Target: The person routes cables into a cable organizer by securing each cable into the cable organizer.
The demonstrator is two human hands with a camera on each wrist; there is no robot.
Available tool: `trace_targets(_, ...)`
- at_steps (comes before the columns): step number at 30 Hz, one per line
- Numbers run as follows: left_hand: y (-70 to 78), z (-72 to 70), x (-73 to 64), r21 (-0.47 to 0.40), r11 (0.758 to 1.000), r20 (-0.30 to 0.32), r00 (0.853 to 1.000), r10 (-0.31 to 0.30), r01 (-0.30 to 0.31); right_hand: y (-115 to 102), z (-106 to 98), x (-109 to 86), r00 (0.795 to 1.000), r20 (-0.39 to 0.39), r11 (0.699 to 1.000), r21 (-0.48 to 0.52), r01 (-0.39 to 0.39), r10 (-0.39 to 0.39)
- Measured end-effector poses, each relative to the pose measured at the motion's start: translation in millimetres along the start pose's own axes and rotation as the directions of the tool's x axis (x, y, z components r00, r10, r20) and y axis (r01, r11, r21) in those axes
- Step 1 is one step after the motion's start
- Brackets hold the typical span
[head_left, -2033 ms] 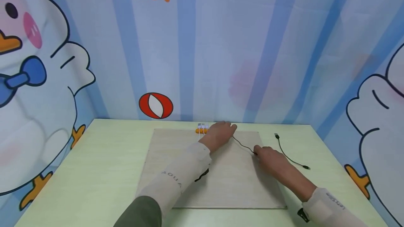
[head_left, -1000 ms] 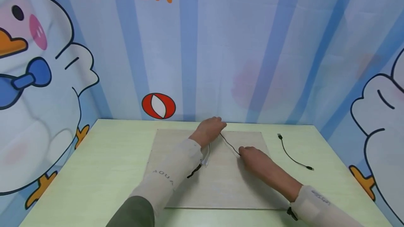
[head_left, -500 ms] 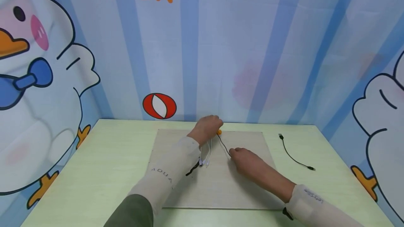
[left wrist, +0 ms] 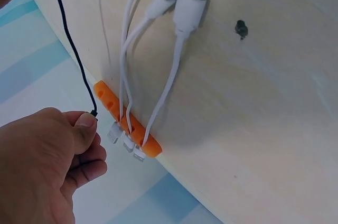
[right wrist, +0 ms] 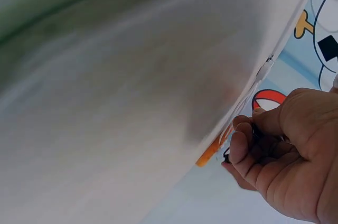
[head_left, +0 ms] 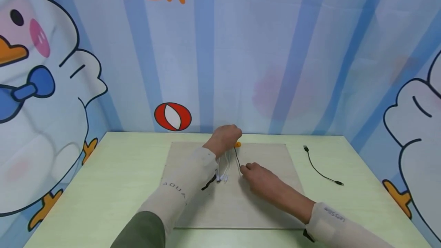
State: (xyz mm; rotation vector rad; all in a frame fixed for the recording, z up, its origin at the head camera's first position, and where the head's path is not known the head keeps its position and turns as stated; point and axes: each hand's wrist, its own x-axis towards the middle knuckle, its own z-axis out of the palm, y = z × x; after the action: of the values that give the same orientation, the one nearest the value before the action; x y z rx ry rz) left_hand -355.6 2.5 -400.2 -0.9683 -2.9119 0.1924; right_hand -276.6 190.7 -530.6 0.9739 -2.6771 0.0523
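Note:
My left hand (head_left: pixel 224 141) pinches one end of a thin black cable (left wrist: pixel 74 49) between thumb and index finger, just off the back edge of the board. Beside those fingertips, along that edge, sits an orange cable clip strip (left wrist: pixel 152 146). Three white charging cables (left wrist: pixel 169 81) run through its slots, and the slots nearer the black cable hold nothing. My right hand (head_left: pixel 263 181) grips the black cable's other end above the board, its fingers curled round the dark plug (right wrist: pixel 257 130). In the head view the left hand hides most of the strip.
A pale wooden board (head_left: pixel 262 209) lies on the light table (head_left: pixel 120 186). To the right, a second short black USB cable (head_left: pixel 320 173) rests on the table. Behind stands a blue striped curtain (head_left: pixel 234 49) with duck drawings.
Both hands have moved left, the right one further, bringing the black cable over beside the white ones. The orange strip's right end now shows past my left hand.

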Motion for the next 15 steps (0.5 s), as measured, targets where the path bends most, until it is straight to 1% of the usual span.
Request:
trace_targets(3,0.6,-1.8,0.3,-0.002,1.0,0.0,1.0,0.009,-0.009,-2,4,2.7,1.0,0.008,0.999,-0.045,0.021,-0.021)
trace_targets(5,-0.1,-2.9,-0.1,-0.002,1.0,-0.003,1.0,0.012,-0.012,-4,6,5.1,1.0,0.007,0.998,-0.051,0.031,-0.031)
trace_targets(11,-2.3,-2.4,-0.9,0.0,1.0,-0.013,1.0,0.018,-0.018,-12,6,9.5,0.999,0.008,0.998,-0.045,0.042,-0.042)
trace_targets(15,-3.4,-0.9,-0.5,-0.012,1.0,-0.006,1.0,0.024,-0.024,-16,7,11.8,0.999,0.021,0.999,-0.035,0.039,-0.038)
